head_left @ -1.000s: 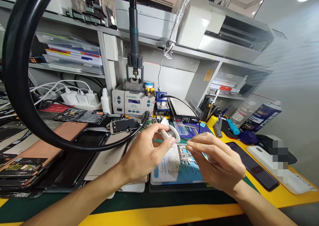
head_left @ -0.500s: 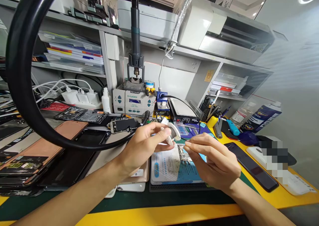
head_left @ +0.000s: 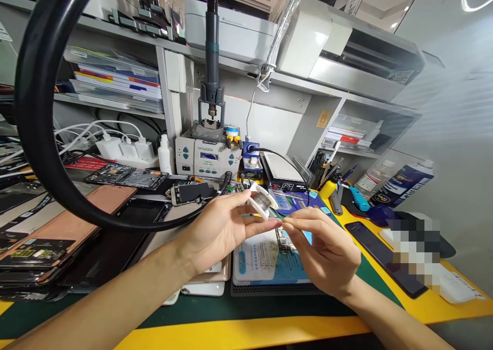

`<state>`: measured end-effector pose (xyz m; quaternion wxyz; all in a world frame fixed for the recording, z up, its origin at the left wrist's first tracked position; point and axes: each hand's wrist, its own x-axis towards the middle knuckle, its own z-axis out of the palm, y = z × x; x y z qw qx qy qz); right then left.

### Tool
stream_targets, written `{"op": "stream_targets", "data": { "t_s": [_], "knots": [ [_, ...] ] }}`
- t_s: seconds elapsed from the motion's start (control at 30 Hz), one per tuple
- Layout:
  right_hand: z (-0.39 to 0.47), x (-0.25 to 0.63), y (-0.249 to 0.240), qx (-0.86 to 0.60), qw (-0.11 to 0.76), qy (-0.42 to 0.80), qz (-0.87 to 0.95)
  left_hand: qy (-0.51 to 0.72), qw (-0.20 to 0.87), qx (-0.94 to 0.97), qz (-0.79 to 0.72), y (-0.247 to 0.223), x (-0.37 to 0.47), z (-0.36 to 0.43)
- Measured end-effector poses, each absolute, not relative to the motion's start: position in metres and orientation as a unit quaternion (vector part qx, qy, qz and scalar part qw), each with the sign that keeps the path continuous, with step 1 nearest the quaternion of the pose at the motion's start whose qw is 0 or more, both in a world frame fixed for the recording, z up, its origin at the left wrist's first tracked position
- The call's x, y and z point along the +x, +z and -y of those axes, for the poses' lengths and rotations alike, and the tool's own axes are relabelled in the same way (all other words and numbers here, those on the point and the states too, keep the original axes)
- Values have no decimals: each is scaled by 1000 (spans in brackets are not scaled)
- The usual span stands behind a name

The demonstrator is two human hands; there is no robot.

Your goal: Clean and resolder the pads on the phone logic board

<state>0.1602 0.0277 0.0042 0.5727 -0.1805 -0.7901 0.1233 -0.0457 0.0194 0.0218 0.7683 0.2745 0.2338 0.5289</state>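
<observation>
My left hand (head_left: 221,226) holds a small white spool (head_left: 261,201) with grey thread or wire wound on it, its fingers around the near side. My right hand (head_left: 327,247) is pinched, thumb against forefinger, close to the left fingertips; whatever lies in the pinch is too small to make out. Below the hands a small circuit board (head_left: 285,241) rests on a blue and white case (head_left: 256,260), partly covered by my right hand.
Phone parts (head_left: 111,242) cover the left side. A thick black hose (head_left: 36,108) loops in front at the left. Behind stands a grey soldering station (head_left: 204,157). At the right lie a dark phone (head_left: 385,257), tools (head_left: 333,183) and a spray can (head_left: 402,183).
The spool has turned in my left hand, whose fingers have stretched toward the right. My right hand has shifted slightly left, so the fingertips of both hands are now close together.
</observation>
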Motion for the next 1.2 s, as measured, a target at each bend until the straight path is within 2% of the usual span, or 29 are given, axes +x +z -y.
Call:
{"op": "stream_targets", "data": {
  "t_s": [0.13, 0.33, 0.5, 0.73, 1.2],
  "knots": [
    [-27, 155, -2, -259, 579, 259, 728, 522, 778, 265, -228, 23, -48, -20],
    [-35, 147, -4, -338, 526, 493, 605, 522, 780, 262, -224, 25, -50, -22],
    [-39, 145, 0, -354, 477, 603, 532, 523, 779, 267, -221, 25, -52, -23],
    [-39, 145, 3, -365, 453, 645, 496, 505, 784, 293, -211, 20, -50, -24],
    [-48, 149, 3, -385, 448, 639, 493, 500, 779, 309, -218, 20, -47, -23]
  ]
}}
